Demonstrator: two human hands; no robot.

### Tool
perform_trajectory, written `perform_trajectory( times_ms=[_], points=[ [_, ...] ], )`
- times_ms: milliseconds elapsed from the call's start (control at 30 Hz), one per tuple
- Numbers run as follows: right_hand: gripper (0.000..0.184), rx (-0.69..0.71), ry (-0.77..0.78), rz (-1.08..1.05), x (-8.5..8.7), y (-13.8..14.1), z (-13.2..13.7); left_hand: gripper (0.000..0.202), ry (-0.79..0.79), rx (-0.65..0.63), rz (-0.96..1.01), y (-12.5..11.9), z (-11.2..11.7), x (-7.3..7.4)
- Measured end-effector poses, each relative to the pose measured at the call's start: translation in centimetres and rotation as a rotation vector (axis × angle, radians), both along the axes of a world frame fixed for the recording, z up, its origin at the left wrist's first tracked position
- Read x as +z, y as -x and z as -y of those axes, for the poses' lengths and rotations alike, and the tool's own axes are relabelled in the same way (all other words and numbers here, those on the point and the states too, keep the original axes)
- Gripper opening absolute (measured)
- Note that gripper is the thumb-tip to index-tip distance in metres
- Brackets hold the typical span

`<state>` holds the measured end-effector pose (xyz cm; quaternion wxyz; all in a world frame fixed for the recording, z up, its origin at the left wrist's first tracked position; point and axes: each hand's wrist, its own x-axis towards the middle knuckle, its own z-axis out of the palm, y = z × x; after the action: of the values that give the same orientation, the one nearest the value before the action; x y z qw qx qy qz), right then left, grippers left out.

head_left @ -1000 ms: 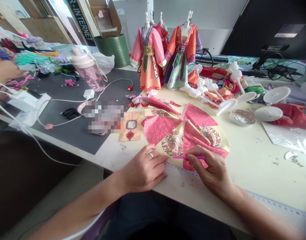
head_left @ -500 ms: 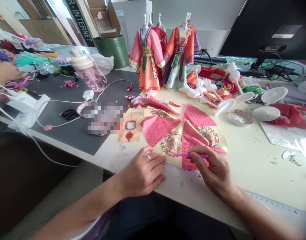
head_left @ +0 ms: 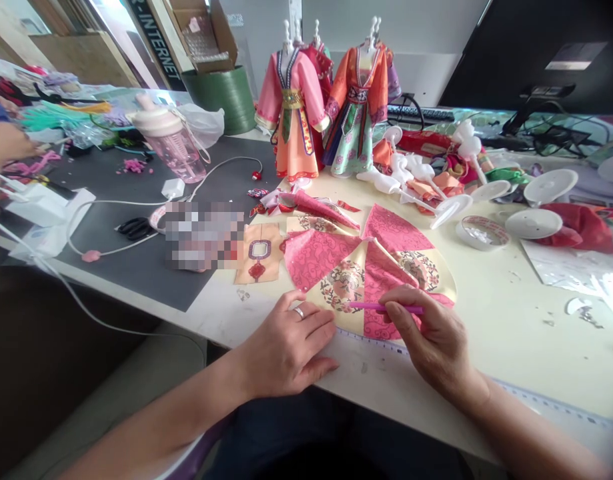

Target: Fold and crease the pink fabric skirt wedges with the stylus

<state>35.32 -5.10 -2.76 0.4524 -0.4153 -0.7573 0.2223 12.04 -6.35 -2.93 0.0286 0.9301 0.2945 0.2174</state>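
Note:
A round printed paper piece (head_left: 366, 267) with pink and cream wedges lies on the cream table (head_left: 511, 313) before me. My right hand (head_left: 431, 343) pinches a thin pink stick (head_left: 381, 307) and lays it flat across the piece's near part. My left hand (head_left: 289, 347), a ring on one finger, rests fingers down on a clear ruler (head_left: 366, 343) at the piece's near left edge, holding nothing I can see.
Two dressed paper doll gowns (head_left: 293, 107) (head_left: 359, 100) stand at the back. White doll stands (head_left: 533, 223), a tape roll (head_left: 479, 233), fabric scraps, scissors (head_left: 133, 228), a pink bottle (head_left: 171, 137), cables and a dark mat (head_left: 136, 260) lie around. Another person's hand (head_left: 6, 143) is at far left.
The pink stick has shifted slightly to the right across the paper piece. My left hand has slid a little toward me along the ruler.

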Motion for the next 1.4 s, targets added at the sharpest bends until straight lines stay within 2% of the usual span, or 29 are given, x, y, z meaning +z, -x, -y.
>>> perform_trajectory(
  times_ms=[367,700,1000,1167,1300,1400],
  points=[
    [0.012,-0.021,-0.01,-0.034,-0.15,-0.25,0.2,0.033,-0.085,0.003,0.073,0.25,-0.08,-0.01],
    [0.011,-0.048,-0.003,-0.02,0.1,-0.14,0.16,0.048,0.04,-0.01,0.006,0.03,0.0,-0.05],
    [0.018,-0.057,0.01,-0.057,-0.02,-0.3,0.33,0.059,-0.001,-0.005,0.085,0.6,-0.04,-0.07],
    [0.024,-0.026,0.032,-0.091,0.05,-0.27,0.34,0.055,-0.045,0.004,0.093,0.41,-0.01,-0.2],
    [0.024,-0.027,0.039,-0.104,0.13,-0.15,0.32,0.052,0.003,-0.017,0.05,0.24,-0.07,-0.06],
    [0.024,-0.039,0.03,-0.14,0.09,-0.16,0.21,0.051,-0.013,-0.011,0.121,0.48,-0.09,0.23]
  ],
)
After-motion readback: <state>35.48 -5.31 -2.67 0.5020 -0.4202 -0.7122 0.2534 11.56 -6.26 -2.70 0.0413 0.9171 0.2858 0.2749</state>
